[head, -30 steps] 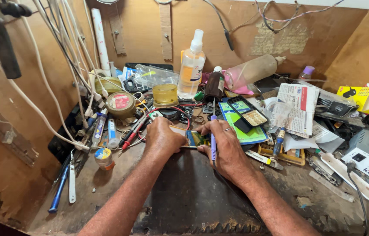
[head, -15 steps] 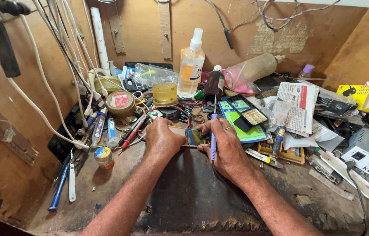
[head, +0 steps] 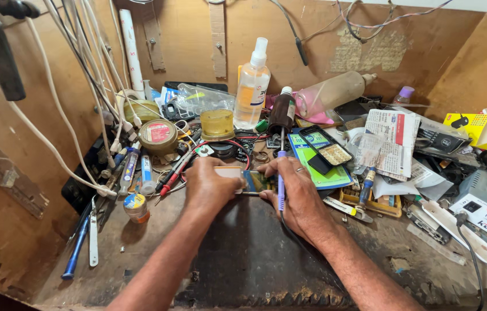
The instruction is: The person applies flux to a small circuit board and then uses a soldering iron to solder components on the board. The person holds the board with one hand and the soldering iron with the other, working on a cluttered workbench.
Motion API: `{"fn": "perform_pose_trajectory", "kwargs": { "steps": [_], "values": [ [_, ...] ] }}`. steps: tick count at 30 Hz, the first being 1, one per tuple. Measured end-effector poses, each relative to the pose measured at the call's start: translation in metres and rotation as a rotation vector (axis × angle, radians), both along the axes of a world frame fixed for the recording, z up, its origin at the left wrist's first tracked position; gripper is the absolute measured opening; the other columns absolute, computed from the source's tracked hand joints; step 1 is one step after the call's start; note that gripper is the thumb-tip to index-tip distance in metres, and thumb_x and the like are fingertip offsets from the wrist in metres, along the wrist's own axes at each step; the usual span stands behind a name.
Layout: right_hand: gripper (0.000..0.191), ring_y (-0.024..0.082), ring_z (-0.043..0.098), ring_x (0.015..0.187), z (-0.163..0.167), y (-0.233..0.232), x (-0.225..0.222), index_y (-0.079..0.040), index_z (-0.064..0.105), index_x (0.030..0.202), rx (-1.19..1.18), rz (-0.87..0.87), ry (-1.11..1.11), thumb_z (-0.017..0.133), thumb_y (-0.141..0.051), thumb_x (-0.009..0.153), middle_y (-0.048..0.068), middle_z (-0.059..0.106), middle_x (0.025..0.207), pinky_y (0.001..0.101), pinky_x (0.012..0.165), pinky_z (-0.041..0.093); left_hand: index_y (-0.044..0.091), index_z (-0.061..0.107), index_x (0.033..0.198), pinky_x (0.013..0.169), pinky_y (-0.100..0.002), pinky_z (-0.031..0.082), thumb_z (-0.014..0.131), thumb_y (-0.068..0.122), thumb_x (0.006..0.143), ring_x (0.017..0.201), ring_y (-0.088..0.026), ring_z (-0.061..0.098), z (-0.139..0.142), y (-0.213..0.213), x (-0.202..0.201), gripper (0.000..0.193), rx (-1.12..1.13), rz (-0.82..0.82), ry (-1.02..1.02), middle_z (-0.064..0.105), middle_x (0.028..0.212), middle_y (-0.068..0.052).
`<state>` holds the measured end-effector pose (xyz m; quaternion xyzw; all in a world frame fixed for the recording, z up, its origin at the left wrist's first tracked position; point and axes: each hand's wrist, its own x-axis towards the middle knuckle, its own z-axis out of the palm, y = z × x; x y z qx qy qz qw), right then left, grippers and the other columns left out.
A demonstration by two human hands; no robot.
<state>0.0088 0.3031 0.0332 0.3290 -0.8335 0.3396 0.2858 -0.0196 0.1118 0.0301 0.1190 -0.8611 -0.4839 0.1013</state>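
Nothing much shifted since earlier | left hand (head: 212,187) stays closed on small circuit board (head: 253,182) mid-bench (head: 243,259) | right hand (head: 295,193) keeps gripping blue-handled soldering iron (head: 281,178), tip up | work looks ongoing

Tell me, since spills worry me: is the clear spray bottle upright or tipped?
Upright: the clear spray bottle stands on its base, nozzle topmost.
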Motion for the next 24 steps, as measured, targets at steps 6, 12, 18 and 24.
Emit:
{"fn": "perform_pose_trajectory", "kwargs": {
  "steps": [6,12,18,24],
  "values": [
    [0.048,0.032,0.065,0.113,0.000,-0.001,-0.003,-0.002,0.055,0.116,-0.027,0.074,0.015,0.081,0.002,0.075,0.013,0.069,0.117,0.0446,0.098,0.047,-0.002,0.078,0.094,0.055,-0.031,0.062,0.089,0.014,0.065,0.061,-0.017,0.076,0.007,-0.021,0.004,0.035,0.123,-0.006,0.031,0.079,0.078,-0.013],
    [0.035,0.033,0.063,0.112,0.005,-0.001,0.005,-0.001,0.056,0.115,-0.112,-0.015,-0.005,0.071,0.004,0.084,0.016,0.067,0.116,0.0431,0.096,0.049,-0.003,0.078,0.093,0.052,-0.030,0.061,0.089,0.011,0.063,0.059,-0.017,0.075,0.019,-0.018,0.006,0.035,0.081,-0.021,-0.031,0.079,0.078,-0.013],
    [0.030,0.032,0.064,0.106,0.014,-0.002,0.007,-0.001,0.056,0.111,-0.124,-0.062,-0.032,0.071,0.001,0.086,0.015,0.067,0.110,0.0432,0.092,0.050,-0.006,0.077,0.093,0.054,-0.033,0.063,0.087,0.009,0.062,0.061,-0.018,0.076,0.032,-0.011,0.001,0.035,0.032,-0.030,-0.098,0.079,0.081,-0.015],
    [0.030,0.034,0.063,0.105,0.019,0.000,0.011,0.000,0.058,0.114,-0.115,-0.051,-0.044,0.071,0.000,0.087,0.017,0.065,0.108,0.0440,0.092,0.050,-0.010,0.073,0.098,0.057,-0.034,0.064,0.093,0.014,0.060,0.066,-0.022,0.078,0.042,-0.003,-0.007,0.050,-0.116,0.003,-0.232,0.075,0.088,-0.019]
  ]
}}
